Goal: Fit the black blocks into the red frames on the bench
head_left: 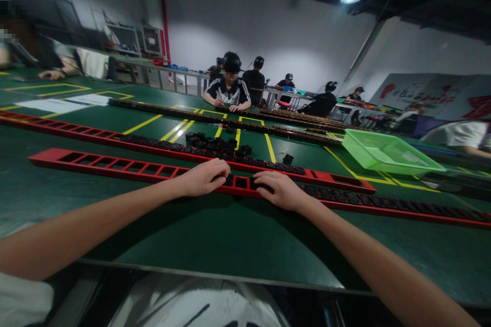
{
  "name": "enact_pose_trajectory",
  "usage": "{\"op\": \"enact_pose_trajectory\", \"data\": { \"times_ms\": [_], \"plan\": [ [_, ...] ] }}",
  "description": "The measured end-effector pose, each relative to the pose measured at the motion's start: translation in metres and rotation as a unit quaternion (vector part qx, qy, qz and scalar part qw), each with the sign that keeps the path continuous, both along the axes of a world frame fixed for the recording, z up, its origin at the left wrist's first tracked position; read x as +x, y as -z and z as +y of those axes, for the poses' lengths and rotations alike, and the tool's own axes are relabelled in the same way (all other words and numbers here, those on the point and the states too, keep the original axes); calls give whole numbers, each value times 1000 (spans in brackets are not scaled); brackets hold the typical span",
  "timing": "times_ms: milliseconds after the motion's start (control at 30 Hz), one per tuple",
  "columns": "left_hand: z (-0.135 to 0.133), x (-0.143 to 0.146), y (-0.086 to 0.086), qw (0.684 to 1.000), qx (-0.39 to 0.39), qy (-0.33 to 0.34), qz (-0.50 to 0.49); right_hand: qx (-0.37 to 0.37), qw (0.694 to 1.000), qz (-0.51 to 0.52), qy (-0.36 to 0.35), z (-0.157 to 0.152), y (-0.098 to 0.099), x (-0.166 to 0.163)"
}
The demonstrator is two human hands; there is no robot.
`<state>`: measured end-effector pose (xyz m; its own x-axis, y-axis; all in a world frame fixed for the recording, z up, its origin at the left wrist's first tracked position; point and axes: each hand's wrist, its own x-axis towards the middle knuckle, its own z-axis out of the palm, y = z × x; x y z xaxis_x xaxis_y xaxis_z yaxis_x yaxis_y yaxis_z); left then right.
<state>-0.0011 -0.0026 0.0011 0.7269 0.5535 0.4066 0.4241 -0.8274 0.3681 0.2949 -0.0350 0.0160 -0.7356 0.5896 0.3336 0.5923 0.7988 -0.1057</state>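
Note:
A long red strip frame point(115, 166) with rectangular openings lies across the green table in front of me. My left hand point(205, 176) rests on it with fingers curled over a small black socket part at an opening. My right hand point(280, 189) presses fingers down on the same frame a little to the right, where black sockets point(337, 195) fill the openings. A loose pile of black socket parts point(215, 143) lies just beyond, past a second red frame point(95, 135).
A green plastic basket point(387, 153) stands at the right. More long strips point(268, 127) lie further back, where a person point(229, 87) sits facing me. Other people work at tables behind. Yellow tape lines point(146, 123) mark the table. The near table edge point(215, 275) is close to my body.

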Motion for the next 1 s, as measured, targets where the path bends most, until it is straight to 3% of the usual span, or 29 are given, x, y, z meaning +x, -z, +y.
{"op": "enact_pose_trajectory", "data": {
  "times_ms": [733, 1000],
  "plan": [
    [2, -1, 0, 999, 21, 42, 10, 5, 1000, -5, 4, 0, 0, -1],
    [4, -1, 2, 999, 8, 30, 19, -5, 1000, 3, 2, 0, -1, 0]
  ]
}}
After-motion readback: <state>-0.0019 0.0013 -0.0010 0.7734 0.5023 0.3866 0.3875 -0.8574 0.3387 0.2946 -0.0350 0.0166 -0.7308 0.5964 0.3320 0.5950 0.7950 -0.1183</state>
